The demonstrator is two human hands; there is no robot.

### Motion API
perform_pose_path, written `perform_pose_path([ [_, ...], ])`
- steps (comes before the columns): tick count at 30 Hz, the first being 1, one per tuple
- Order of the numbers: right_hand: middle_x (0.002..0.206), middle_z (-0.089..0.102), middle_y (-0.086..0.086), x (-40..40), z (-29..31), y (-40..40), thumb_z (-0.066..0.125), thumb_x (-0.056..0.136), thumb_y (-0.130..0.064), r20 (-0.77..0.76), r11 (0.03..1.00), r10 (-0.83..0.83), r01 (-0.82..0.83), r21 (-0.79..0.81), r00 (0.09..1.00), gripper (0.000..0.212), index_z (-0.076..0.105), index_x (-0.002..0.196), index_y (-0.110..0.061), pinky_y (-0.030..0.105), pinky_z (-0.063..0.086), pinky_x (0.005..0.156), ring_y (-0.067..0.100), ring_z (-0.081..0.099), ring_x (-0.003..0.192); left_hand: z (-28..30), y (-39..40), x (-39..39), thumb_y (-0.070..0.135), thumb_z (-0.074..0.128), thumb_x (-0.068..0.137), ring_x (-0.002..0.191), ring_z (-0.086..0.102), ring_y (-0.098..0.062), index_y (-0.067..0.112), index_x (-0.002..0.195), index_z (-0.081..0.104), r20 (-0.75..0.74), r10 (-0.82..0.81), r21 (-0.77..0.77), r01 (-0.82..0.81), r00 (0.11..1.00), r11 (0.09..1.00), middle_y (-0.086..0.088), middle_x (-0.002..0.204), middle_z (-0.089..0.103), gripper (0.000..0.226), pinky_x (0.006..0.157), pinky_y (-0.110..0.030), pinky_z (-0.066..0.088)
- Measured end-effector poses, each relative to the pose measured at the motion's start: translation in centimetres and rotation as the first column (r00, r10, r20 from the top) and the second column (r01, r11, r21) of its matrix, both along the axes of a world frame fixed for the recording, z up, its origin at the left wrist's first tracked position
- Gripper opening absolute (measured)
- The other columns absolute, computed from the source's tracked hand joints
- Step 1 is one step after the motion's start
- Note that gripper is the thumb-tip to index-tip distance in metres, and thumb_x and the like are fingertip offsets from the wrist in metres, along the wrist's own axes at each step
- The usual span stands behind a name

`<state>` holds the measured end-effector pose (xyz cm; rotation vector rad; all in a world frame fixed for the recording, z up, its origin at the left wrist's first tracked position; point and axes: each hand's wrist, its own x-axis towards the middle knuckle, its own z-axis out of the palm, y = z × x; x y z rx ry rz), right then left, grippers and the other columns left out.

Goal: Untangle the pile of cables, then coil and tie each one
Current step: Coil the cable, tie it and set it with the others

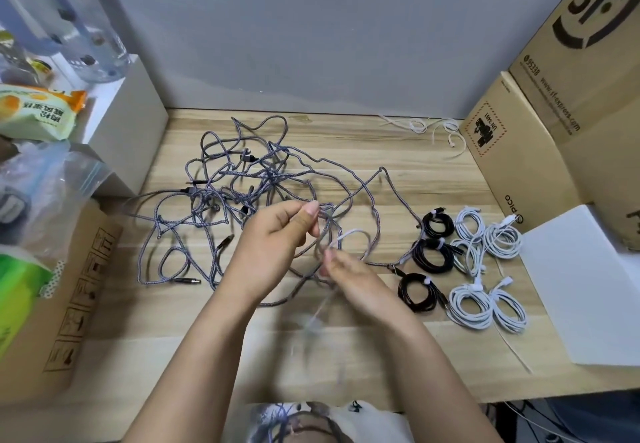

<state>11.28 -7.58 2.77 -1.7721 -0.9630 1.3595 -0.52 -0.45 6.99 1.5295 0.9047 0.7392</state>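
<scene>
My left hand (277,238) pinches a limp, light, braided grey cable (332,234) lifted just beside the tangled pile (235,193) on the table (381,151), my right hand (356,279) seemingly pinching its blurred lower run, best gripped near a plug.

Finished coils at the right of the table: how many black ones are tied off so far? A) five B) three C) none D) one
B: three black coils lie in a column beside the white coils, each with a white tie around it.
</scene>
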Motion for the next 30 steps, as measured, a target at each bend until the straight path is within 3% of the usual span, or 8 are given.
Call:
perform_pose_path([
  [5, 0.088, 0.067, 0.000, 0.4, 0.6, -1.0, 0.049, 0.092, -0.047, 0.552, 0.934, 0.357, -0.279, -0.224, 0.754, 0.029, 0.068, 0.094, -0.026, 0.029, 0.042, 0.073, 0.020, 0.060, 0.089, -0.5, 0.1, -0.8, 0.056, 0.047, 0.077, 0.047, 0.030, -0.017, 0.021, 0.064, 0.059, -0.156, 0.119, 0.070, -0.109, 0.981, 0.992, -0.007, 0.050, 0.034, 0.040, 0.052, -0.030, 0.024],
  [8, 0.071, 0.063, 0.002, 0.2, 2.5, -0.9, 0.056, 0.088, -0.049, 0.717, 0.989, 0.064, -0.140, 0.047, 0.695, 0.032, 0.065, 0.075, -0.021, 0.033, 0.042, 0.064, 0.027, 0.061, 0.077, -0.4, -0.1, -1.0, 0.052, 0.047, 0.078, 0.047, 0.034, -0.017, 0.022, 0.069, 0.061, -0.233, 0.167, 0.131, -0.139, 0.958, 0.982, -0.005, 0.047, 0.038, 0.034, 0.054, -0.031, 0.029],
  [12, 0.086, 0.064, -0.008, 0.7, 4.1, -0.1, 0.065, 0.077, -0.036, 0.377, 0.824, -0.329, 0.068, 0.563, 0.866, 0.013, 0.060, 0.084, -0.027, 0.017, 0.044, 0.074, 0.004, 0.059, 0.083, 0.6, -0.1, -0.8, 0.038, 0.057, 0.085, 0.044, 0.030, -0.011, 0.018, 0.055, 0.058, -0.138, 0.051, 0.011, -0.050, 0.989, 0.999, 0.001, 0.046, 0.034, 0.036, 0.047, -0.023, 0.024],
  [18, 0.064, 0.058, -0.008, 0.1, 4.1, 0.3, 0.056, 0.088, -0.027, -0.156, 0.874, -0.031, 0.102, 0.475, 0.987, 0.017, 0.056, 0.076, -0.014, 0.017, 0.043, 0.060, 0.001, 0.052, 0.055, 2.1, -0.2, -0.3, 0.026, 0.056, 0.084, 0.039, 0.011, -0.005, 0.019, 0.045, 0.046, 0.242, -0.044, -0.467, 0.156, 0.969, 0.870, 0.010, 0.041, 0.022, 0.041, 0.036, -0.016, 0.009],
  [21, 0.045, 0.030, -0.007, -0.1, 4.9, 0.0, 0.052, 0.084, -0.035, -0.517, 0.904, -0.075, 0.277, 0.326, 0.852, 0.030, 0.047, 0.066, -0.012, 0.016, 0.029, 0.040, 0.003, 0.026, 0.035, 1.5, 0.1, -0.8, 0.026, 0.060, 0.084, 0.041, 0.014, -0.009, 0.019, 0.053, 0.050, 0.634, -0.034, -0.637, 0.547, 0.772, 0.544, 0.008, 0.046, 0.023, 0.033, 0.038, -0.019, 0.018],
  [23, 0.045, 0.023, -0.008, -0.1, 4.8, 0.2, 0.049, 0.081, -0.039, -0.541, 0.910, -0.109, 0.302, 0.283, 0.834, 0.031, 0.045, 0.066, -0.012, 0.017, 0.014, 0.038, 0.002, 0.016, 0.037, 1.1, -0.7, -0.5, 0.026, 0.048, 0.095, 0.045, 0.021, -0.012, 0.012, 0.066, 0.052, 0.781, 0.101, -0.606, 0.710, 0.616, 0.359, 0.003, 0.053, 0.027, 0.032, 0.046, -0.023, 0.023],
  [26, 0.050, 0.029, 0.008, -0.4, 3.9, 0.6, 0.054, 0.085, -0.045, -0.416, 0.935, -0.126, 0.248, 0.253, 0.901, 0.046, 0.048, 0.079, 0.001, 0.015, 0.012, 0.036, 0.004, 0.024, 0.040, 1.0, -1.5, -0.2, 0.025, 0.038, 0.100, 0.050, 0.024, -0.014, 0.006, 0.084, 0.054, 0.816, 0.225, -0.578, 0.750, 0.532, 0.322, 0.000, 0.057, 0.027, 0.030, 0.052, -0.026, 0.022],
  [30, 0.040, 0.037, -0.010, -1.0, 2.9, 0.0, 0.049, 0.094, -0.016, -0.086, 0.974, 0.070, -0.050, 0.220, 0.994, 0.029, 0.046, 0.065, -0.014, 0.009, 0.022, 0.038, 0.000, 0.030, 0.033, 2.0, -1.3, 0.0, 0.014, 0.040, 0.098, 0.047, 0.023, -0.012, -0.001, 0.107, 0.056, 0.823, 0.295, -0.568, 0.692, 0.486, 0.446, 0.000, 0.057, 0.028, 0.023, 0.046, -0.024, 0.024],
])
